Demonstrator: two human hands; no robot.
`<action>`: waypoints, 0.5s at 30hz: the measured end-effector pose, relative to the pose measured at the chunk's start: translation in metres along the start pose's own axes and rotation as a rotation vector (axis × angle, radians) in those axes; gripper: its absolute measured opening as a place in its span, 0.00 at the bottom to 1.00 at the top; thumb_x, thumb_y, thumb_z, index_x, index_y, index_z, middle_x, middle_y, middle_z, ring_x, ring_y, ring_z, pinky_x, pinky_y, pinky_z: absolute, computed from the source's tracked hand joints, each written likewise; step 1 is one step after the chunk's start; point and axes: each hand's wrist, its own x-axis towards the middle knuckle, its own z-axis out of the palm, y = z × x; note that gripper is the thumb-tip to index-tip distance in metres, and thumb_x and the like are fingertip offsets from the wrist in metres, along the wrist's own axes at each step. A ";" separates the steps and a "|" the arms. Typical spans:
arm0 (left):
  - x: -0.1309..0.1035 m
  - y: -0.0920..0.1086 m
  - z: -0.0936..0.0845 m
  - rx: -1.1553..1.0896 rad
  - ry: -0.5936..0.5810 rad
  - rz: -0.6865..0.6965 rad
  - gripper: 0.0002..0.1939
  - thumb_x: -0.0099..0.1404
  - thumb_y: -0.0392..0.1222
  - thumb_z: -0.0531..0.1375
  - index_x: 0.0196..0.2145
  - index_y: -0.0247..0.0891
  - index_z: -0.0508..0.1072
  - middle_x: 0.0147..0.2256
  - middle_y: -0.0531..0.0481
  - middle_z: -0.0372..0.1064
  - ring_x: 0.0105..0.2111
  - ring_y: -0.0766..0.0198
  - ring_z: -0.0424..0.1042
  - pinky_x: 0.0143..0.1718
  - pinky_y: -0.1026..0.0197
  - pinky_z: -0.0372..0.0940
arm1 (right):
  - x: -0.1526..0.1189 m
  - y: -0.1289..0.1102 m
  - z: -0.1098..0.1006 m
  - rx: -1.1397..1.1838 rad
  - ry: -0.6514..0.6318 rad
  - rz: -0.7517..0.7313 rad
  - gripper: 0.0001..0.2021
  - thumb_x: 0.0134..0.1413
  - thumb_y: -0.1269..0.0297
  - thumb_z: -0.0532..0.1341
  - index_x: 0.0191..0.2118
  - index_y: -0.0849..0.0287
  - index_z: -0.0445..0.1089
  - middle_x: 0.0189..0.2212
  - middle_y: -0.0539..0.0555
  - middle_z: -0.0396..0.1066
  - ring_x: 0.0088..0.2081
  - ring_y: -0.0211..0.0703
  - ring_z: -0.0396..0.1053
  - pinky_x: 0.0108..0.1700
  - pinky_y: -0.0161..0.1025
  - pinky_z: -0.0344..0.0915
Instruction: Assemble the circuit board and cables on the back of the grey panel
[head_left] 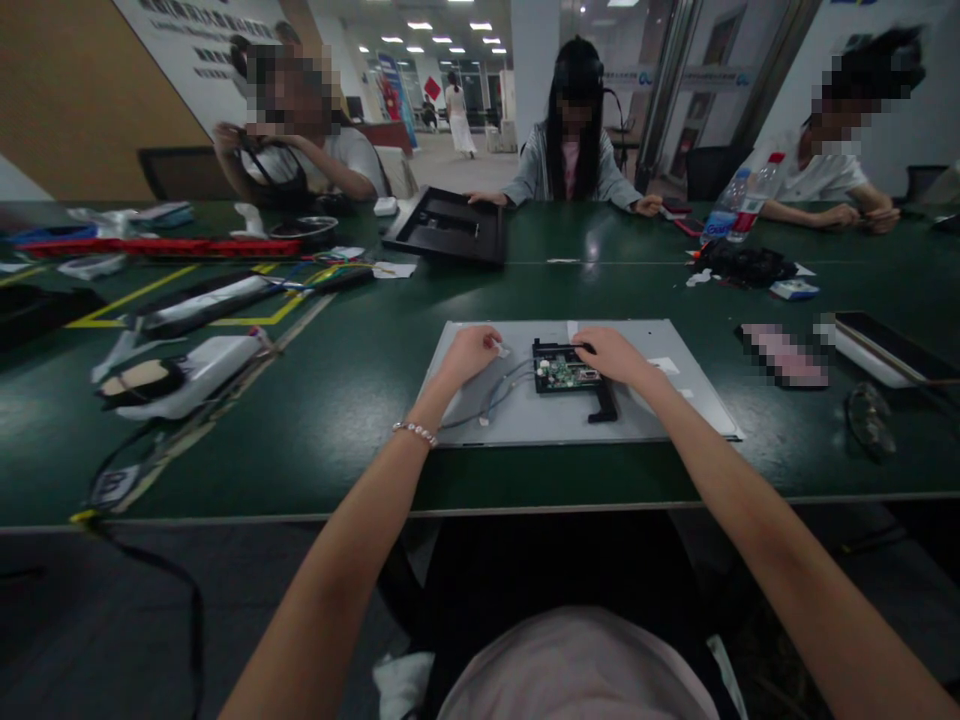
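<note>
A flat grey panel (510, 425) lies on the green table in front of me. On it sits a black plastic frame (606, 405) holding a green circuit board (566, 373). My right hand (613, 353) grips the frame's upper right corner, fingers bent over the edge. To the left, my left hand (472, 355) hovers above the panel with its fingers pinched together. A small whitish bit shows at those fingertips, too small to name. Thin grey cables (495, 395) run from the board's left side across the panel, passing below my left hand.
Across the table a person's hand steadies a black tray-like housing (450, 232). Bottles (756, 200) and a black bundle (742, 262) stand to the right, nearer a phone (784, 355). At left lie a white device (191, 375), cables and a red strip (161, 247).
</note>
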 end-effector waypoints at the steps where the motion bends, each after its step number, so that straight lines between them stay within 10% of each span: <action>1: 0.000 0.000 0.000 -0.016 0.004 0.000 0.14 0.57 0.33 0.57 0.39 0.35 0.80 0.31 0.46 0.77 0.35 0.59 0.75 0.40 0.60 0.69 | 0.000 0.001 0.001 0.002 -0.002 -0.004 0.12 0.63 0.70 0.57 0.45 0.59 0.76 0.47 0.59 0.77 0.51 0.51 0.72 0.55 0.48 0.66; 15: -0.001 -0.003 -0.021 -0.452 -0.194 -0.080 0.10 0.55 0.40 0.63 0.35 0.37 0.79 0.33 0.45 0.78 0.34 0.61 0.77 0.30 0.63 0.66 | -0.007 -0.025 -0.014 0.096 0.137 -0.037 0.18 0.65 0.65 0.55 0.57 0.63 0.70 0.57 0.63 0.70 0.60 0.51 0.65 0.64 0.51 0.58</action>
